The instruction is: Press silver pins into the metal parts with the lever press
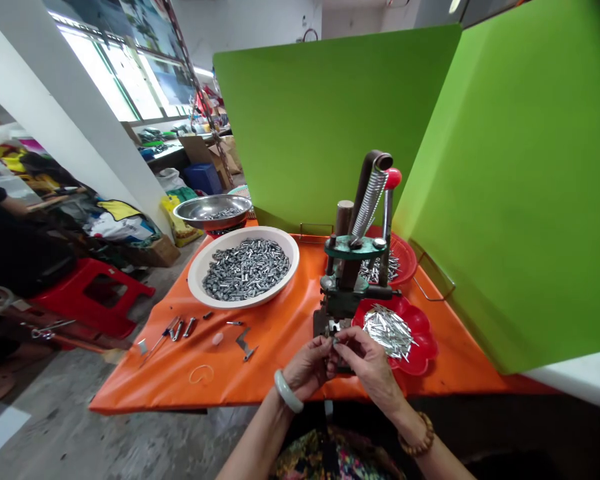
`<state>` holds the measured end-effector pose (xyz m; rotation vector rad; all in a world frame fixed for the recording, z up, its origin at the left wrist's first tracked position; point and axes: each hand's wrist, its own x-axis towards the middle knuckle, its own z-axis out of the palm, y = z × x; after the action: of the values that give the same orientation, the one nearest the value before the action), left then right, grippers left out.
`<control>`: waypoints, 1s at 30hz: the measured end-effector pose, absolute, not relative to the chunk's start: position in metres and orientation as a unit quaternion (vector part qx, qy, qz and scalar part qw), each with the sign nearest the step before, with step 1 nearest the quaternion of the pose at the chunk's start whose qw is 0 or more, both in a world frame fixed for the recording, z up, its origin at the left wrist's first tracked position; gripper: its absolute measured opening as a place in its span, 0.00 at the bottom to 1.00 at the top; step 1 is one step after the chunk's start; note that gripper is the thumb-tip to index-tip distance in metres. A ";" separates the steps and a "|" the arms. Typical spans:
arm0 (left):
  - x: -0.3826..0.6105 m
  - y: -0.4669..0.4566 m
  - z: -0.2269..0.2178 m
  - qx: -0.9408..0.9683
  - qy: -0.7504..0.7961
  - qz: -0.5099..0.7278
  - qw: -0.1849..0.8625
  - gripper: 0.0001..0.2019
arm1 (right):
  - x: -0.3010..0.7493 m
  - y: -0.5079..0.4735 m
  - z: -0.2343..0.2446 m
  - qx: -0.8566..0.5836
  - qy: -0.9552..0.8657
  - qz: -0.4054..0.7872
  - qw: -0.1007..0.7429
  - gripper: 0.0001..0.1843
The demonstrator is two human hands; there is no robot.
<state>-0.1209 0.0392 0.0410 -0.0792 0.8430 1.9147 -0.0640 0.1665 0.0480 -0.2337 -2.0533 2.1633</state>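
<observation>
My left hand (310, 365) and my right hand (369, 365) meet at the front of the table, fingertips pinched together around a small grey metal part (335, 341). Most of that part is covered by the fingers. Directly behind them stands a green hand press (353, 248) with a coil spring and a red-knobbed lever; its lower block is close to my fingertips. To the right of my right hand, a red petal-shaped dish (427, 353) holds many thin shiny metal pins (389, 330). A large white bowl (194, 280) at the left is filled with short grey metal pieces (245, 269).
An orange cover (180, 377) lies over the table, with wrenches (189, 327), a screwdriver (163, 337), a bent metal piece (245, 345) and a rubber band (201, 375). A steel bowl (185, 212) and another red dish (407, 260) stand farther back. Green panels (330, 133) enclose the back and right. A person sits at far left.
</observation>
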 end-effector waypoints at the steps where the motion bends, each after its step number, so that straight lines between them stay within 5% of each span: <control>1: -0.120 0.040 0.040 -0.029 0.353 0.792 0.497 0.10 | -0.064 0.167 0.047 -0.084 -0.678 0.726 0.076 0.13; 12: -0.123 0.044 0.019 0.015 0.491 0.756 0.432 0.17 | -0.072 0.179 0.035 -0.103 -0.719 0.687 0.027 0.13; 20: -0.146 0.052 0.002 0.087 0.766 0.608 0.190 0.19 | -0.091 0.198 0.018 -0.101 -0.850 0.511 0.077 0.06; 30: -0.165 0.070 -0.017 0.232 0.860 0.452 0.051 0.14 | -0.108 0.188 0.004 -0.071 -0.905 0.392 0.147 0.07</control>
<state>-0.1648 0.0698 -0.0174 0.7055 2.6161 1.3765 -0.1081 0.1885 0.0038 -0.2056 -2.6062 1.1285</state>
